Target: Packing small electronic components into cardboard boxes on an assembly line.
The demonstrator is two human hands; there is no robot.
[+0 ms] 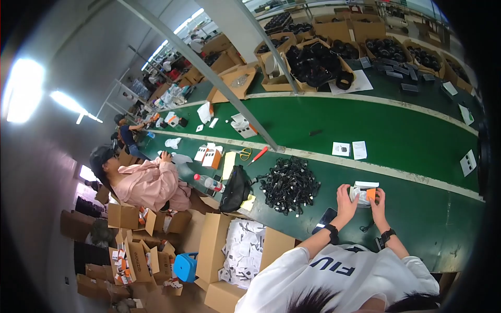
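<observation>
At the far left of my head view, bright ceiling lamps [23,91] hang above opened cardboard cartons [119,215] packed with orange-and-white boxes. Next comes a co-worker [148,182] in a pink top and dark cap, standing at the workbench [428,219]. Right of this person I see a blue plastic stool [186,267] on the floor, then a deep open carton [211,245] heaped with white leaflets [244,248]. On the bench above, orange-and-white retail boxes [212,158] stand near a red-capped bottle [200,179]; a black bag [236,190], yellow-handled scissors [245,153] and a red-handled tool [259,155] follow. A tangled heap of black cables [289,183] occupies mid-bench, with a dark smartphone [325,220] lying farther right, beside the left forearm.

Just beyond the phone, I observe the left hand [346,202], its fingers closed against the left side of a small opened box [370,193], white with an orange patch, above the bench. The right hand [379,201] clasps the opposite side, thumb by the orange patch; the box sits between both hands. Behind them, two white cards [350,149] lie on the green conveyor belt [412,151]; near its right end I note a white printed box [468,163].
</observation>
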